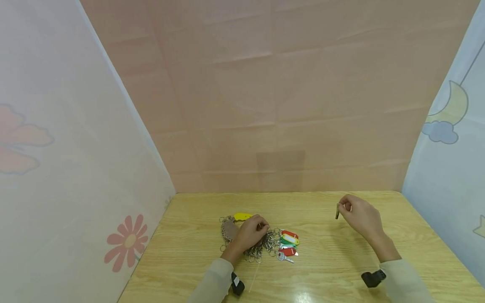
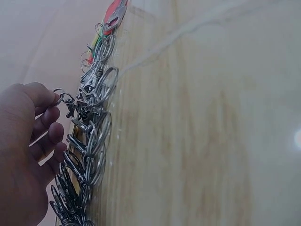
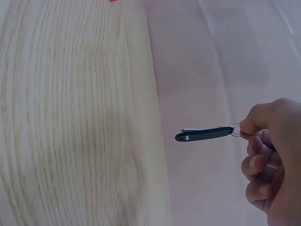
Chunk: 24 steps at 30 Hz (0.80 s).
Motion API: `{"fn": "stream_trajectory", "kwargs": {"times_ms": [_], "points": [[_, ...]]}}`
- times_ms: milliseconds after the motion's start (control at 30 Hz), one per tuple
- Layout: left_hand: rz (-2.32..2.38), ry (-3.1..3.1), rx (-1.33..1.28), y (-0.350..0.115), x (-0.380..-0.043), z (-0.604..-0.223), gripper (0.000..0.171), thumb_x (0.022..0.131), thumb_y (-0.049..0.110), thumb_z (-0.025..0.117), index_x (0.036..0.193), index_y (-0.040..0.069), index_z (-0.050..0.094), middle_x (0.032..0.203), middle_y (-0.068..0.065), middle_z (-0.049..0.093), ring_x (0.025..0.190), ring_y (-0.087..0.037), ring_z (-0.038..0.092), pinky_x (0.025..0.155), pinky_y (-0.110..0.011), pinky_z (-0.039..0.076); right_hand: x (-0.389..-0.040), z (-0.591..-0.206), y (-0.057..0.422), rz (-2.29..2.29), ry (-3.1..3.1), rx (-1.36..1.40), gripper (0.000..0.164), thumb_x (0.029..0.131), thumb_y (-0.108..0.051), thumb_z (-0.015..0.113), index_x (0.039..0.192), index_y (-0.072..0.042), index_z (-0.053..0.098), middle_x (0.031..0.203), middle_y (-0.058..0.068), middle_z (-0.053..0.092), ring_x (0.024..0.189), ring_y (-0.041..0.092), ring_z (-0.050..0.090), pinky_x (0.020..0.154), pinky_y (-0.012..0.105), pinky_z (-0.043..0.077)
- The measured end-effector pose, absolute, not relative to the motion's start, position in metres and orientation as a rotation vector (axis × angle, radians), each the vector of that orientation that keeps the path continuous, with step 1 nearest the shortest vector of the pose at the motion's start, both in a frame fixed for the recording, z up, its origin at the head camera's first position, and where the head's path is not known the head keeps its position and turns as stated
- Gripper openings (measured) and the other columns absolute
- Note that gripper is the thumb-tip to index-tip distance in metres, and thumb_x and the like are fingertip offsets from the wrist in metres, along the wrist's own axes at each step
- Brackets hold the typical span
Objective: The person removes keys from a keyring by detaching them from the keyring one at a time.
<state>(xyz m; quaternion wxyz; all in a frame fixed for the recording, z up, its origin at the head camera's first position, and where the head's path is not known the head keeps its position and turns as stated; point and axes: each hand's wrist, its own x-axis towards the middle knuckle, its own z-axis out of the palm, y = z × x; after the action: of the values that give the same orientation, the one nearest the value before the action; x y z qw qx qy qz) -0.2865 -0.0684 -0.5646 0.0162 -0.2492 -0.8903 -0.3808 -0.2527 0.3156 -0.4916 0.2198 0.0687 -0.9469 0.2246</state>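
In the head view my left hand [image 1: 250, 230] is over a brown key case [image 1: 229, 229] fringed with many metal rings and clasps [image 1: 270, 242]. Seen from the left wrist, thumb and index finger pinch a small key ring [image 2: 58, 96], with a clasp hanging from it at the edge of the bunch. My right hand [image 1: 363, 216] is raised over the table's right side. Between its thumb and index finger is the wire ring of a slim dark folding tool [image 3: 205, 134] with a silver strip along it; the other fingers are curled below.
Coloured key tags [image 1: 289, 238] in red, yellow and green lie right of the bunch, with a silver key [image 1: 285, 257] by them. A yellow-handled item [image 1: 242, 216] lies behind my left hand. The wooden table [image 1: 322, 269] ends at a pinkish cloth backdrop [image 1: 288, 105].
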Motion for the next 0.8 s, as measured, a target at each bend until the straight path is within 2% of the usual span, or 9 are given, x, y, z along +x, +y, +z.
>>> {"fn": "stream_trajectory", "kwargs": {"times_ms": [333,800], "points": [[-1.169,-2.757,-0.789,-0.068,-0.287,-0.565,0.014,0.108,0.023,0.066,0.106,0.016,0.078,0.098,0.006,0.067,0.081,0.0,0.055,0.073,-0.021,0.052,-0.252,-0.499,0.33,0.636,-2.639,0.15,0.016,0.104,-0.022,0.065,0.103,-0.008,0.073,0.081,0.003,0.068,0.048,0.01,0.036,0.042,0.028,0.029],[-1.161,-2.757,-0.795,-0.069,-0.285,-0.566,0.013,0.108,0.024,0.066,0.105,0.018,0.077,0.098,0.007,0.066,0.08,0.0,0.055,0.072,-0.02,0.052,-0.246,-0.517,0.347,0.652,-2.701,0.072,0.02,0.106,-0.022,0.065,0.109,-0.004,0.072,0.091,0.009,0.073,0.058,0.012,0.048,0.045,0.031,0.036]]}}
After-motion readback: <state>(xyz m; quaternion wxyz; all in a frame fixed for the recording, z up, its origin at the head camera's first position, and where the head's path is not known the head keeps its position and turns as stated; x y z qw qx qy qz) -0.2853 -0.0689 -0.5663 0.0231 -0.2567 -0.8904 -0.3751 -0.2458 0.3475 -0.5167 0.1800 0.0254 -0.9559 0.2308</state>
